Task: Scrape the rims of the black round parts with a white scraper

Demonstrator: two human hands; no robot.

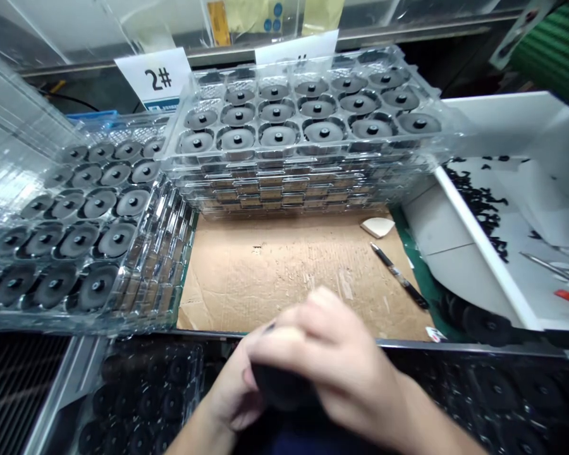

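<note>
Both my hands meet low in the middle of the view, just below the cardboard sheet [284, 272]. My right hand [341, 366] lies on top, fingers curled round a black round part [279, 387]. My left hand [234, 388] sits under and to the left, fingers folded against the same black part. The picture of the hands is smeared by motion. Only the part's dark rim shows between the fingers.
A stack of clear trays [308, 120] filled with black discs stands at the back, another stack [76, 221] at the left. A pen [398, 275] lies on the cardboard's right. A white bin [493, 234] holds small black pieces. Labels read "2#" [157, 77].
</note>
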